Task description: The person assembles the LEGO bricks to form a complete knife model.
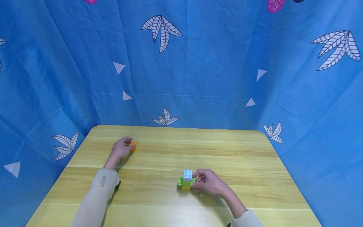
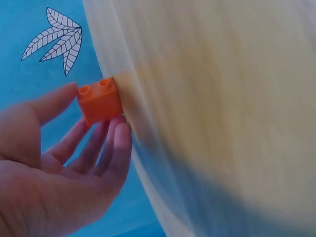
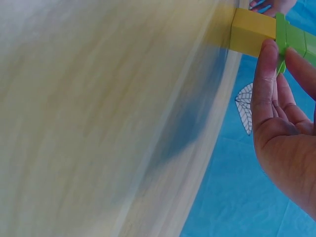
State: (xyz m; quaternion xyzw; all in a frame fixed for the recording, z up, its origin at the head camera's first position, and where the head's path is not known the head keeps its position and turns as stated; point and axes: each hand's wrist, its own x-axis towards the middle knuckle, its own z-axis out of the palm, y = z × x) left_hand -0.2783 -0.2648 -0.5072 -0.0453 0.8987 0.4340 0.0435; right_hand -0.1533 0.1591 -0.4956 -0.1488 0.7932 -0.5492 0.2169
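My left hand (image 1: 120, 148) is at the far left of the table, pinching an orange building block (image 2: 101, 101) between thumb and fingertips. Two studs show on that block in the left wrist view, and it sits at the tabletop. Nearer the front, a small stack of blocks stands upright: a yellow block (image 3: 253, 32) at the bottom, green pieces (image 3: 295, 38) above it, and a light blue block (image 1: 187, 174) on top. From the right side, my right hand (image 1: 210, 182) pinches the edge of the wide green piece between thumb and fingers.
Both hands work over a light wooden table (image 1: 158, 205) with rounded far corners. A blue curtain (image 1: 210, 63) with white leaf prints hangs behind it and along both sides. Bare tabletop lies between the orange block and the stack.
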